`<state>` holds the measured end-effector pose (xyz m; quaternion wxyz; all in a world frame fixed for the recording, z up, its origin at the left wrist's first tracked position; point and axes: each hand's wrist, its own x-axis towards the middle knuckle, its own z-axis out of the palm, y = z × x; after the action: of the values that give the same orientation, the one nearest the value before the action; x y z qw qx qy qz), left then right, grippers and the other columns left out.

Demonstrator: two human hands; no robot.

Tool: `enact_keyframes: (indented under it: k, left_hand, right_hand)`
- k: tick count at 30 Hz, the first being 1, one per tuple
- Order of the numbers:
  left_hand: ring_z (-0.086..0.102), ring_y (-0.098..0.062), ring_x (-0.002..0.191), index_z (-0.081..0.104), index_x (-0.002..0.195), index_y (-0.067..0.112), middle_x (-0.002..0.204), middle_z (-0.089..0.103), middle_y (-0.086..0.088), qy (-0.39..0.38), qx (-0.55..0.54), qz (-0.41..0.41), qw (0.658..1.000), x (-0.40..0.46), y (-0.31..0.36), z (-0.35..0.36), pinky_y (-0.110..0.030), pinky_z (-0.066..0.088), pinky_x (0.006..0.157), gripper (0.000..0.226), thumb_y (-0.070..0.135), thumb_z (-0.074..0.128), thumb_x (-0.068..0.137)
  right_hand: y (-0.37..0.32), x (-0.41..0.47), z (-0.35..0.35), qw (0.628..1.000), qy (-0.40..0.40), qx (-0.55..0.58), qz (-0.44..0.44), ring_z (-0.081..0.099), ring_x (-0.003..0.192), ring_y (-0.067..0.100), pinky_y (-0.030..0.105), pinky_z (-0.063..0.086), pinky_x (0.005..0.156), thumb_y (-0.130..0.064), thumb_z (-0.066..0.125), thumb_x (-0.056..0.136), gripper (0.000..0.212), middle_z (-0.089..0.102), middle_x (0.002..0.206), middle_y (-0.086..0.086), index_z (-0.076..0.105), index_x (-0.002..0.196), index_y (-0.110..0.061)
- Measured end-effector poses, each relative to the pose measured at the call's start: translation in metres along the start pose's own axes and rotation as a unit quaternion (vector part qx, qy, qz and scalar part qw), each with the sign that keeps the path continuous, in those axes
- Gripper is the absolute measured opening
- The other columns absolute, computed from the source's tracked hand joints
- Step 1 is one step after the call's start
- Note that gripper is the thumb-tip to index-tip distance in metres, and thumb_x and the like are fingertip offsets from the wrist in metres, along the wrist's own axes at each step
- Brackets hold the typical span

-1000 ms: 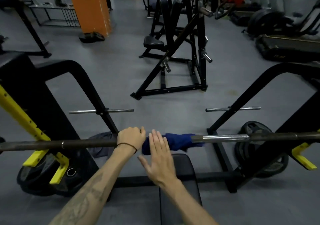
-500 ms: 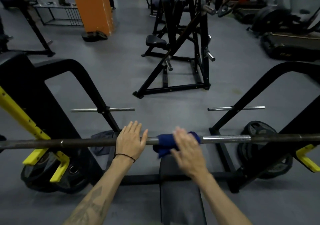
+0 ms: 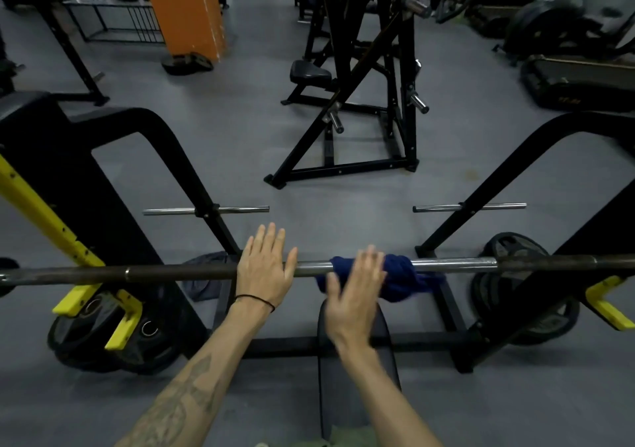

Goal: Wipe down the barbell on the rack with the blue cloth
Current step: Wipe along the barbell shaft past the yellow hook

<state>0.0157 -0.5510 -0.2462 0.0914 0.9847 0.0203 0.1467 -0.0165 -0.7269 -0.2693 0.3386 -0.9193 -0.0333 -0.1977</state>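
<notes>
The right hand [image 3: 354, 292], flat and open, has pushed the cloth [image 3: 398, 280] rightward along the bar [image 3: 453, 263] at centre frame, while the left hand [image 3: 264, 268] has opened flat on it, so wiping is advancing.

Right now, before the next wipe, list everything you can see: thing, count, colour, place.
barbell: one, dark with a shiny middle, lying across the rack
blue cloth: one, wrapped round the bar, right of centre
rack: one, black frame with yellow hooks, both sides
bench: one, black, under the bar
weight plates: several, black, low at both sides of the rack
grey rag: one, on the floor behind the bar
orange pillar: one, far left
machine: one, black, centre back
left hand: flat on the bar, fingers straight
right hand: flat against the cloth, blurred
</notes>
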Motion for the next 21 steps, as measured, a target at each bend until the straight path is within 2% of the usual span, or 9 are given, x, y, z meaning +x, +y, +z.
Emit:
enact_keyframes:
  k: [3,5,6,9,11,14,16,18,21]
  left_hand:
    - [0.044,-0.029,0.142,0.057,0.141,0.007,0.149,0.052,-0.013,0.013,0.002,0.036,0.999,-0.007,-0.001,0.002,-0.045,0.033,0.119,0.063,0.049,0.029,0.103]
    - [0.045,-0.029,0.142,0.06,0.138,0.008,0.147,0.055,-0.012,0.023,0.001,0.065,0.998,-0.012,-0.003,0.002,-0.043,0.028,0.121,0.06,0.047,0.031,0.103]
    - [0.046,-0.029,0.141,0.061,0.136,0.007,0.145,0.056,-0.012,0.029,0.003,0.074,0.997,-0.012,-0.004,0.001,-0.042,0.026,0.121,0.058,0.046,0.032,0.103]
    - [0.047,-0.031,0.14,0.064,0.133,0.007,0.143,0.058,-0.013,0.044,0.014,0.075,0.996,-0.009,-0.001,0.003,-0.045,0.031,0.119,0.056,0.044,0.034,0.103]
    - [0.049,-0.033,0.138,0.067,0.129,0.005,0.138,0.062,-0.014,0.047,0.009,0.059,0.997,-0.006,0.003,0.005,-0.049,0.04,0.114,0.054,0.041,0.036,0.102]
    - [0.058,-0.032,0.128,0.073,0.114,0.006,0.122,0.071,-0.014,0.047,0.002,0.065,0.997,0.0,0.004,0.007,-0.047,0.046,0.107,0.048,0.035,0.037,0.103]
    - [0.061,-0.03,0.122,0.073,0.107,0.009,0.113,0.072,-0.01,0.057,-0.01,0.085,0.995,-0.002,0.0,0.008,-0.045,0.047,0.105,0.042,0.032,0.039,0.103]
    - [0.065,-0.026,0.107,0.072,0.097,0.012,0.101,0.07,-0.006,0.084,-0.024,0.097,0.991,-0.004,-0.001,0.006,-0.043,0.052,0.094,0.036,0.031,0.042,0.103]
    - [0.055,-0.023,0.066,0.062,0.076,0.016,0.074,0.055,-0.002,0.123,0.0,0.093,0.988,-0.003,0.009,0.002,-0.039,0.045,0.058,0.034,0.028,0.043,0.102]
  right_hand:
    - [-0.01,-0.002,0.003,0.97,-0.141,-0.043,-0.192,0.004,0.158,0.02,0.044,0.007,0.127,-0.052,0.037,0.106,0.073,0.006,0.171,0.006,0.017,0.162,-0.009]
    - [0.037,0.014,-0.018,0.956,-0.114,-0.087,-0.258,0.012,0.157,0.021,0.049,0.023,0.122,-0.042,0.044,0.105,0.068,0.012,0.17,0.005,0.024,0.16,-0.009]
    - [0.059,0.019,-0.028,0.967,-0.075,-0.095,-0.225,0.016,0.156,0.023,0.052,0.027,0.12,-0.04,0.044,0.104,0.066,0.015,0.17,0.006,0.027,0.159,-0.008]
    - [0.066,0.014,-0.031,0.997,0.052,-0.064,-0.001,0.01,0.157,0.029,0.059,0.022,0.121,-0.042,0.039,0.105,0.069,0.012,0.17,0.01,0.024,0.159,-0.002]
    - [0.022,0.006,-0.009,0.999,0.03,-0.014,0.012,0.002,0.157,0.033,0.057,0.009,0.125,-0.05,0.041,0.103,0.079,0.005,0.17,0.014,0.017,0.159,0.001]
    - [0.004,-0.004,-0.002,0.968,-0.131,-0.068,-0.203,0.002,0.158,0.027,0.048,0.011,0.127,-0.056,0.043,0.103,0.085,0.001,0.171,0.01,0.011,0.161,-0.004]
    - [0.042,0.012,-0.022,0.947,-0.128,-0.112,-0.272,0.01,0.157,0.023,0.051,0.026,0.122,-0.05,0.047,0.103,0.078,0.008,0.171,0.008,0.019,0.161,-0.006]
    - [0.073,0.02,-0.04,0.975,-0.038,-0.113,-0.185,0.017,0.156,0.026,0.055,0.031,0.118,-0.043,0.046,0.103,0.07,0.018,0.169,0.01,0.029,0.157,-0.003]
    - [0.044,0.012,-0.024,0.998,0.05,-0.041,0.009,0.007,0.157,0.03,0.058,0.017,0.123,-0.048,0.039,0.104,0.075,0.01,0.17,0.012,0.02,0.159,-0.001]
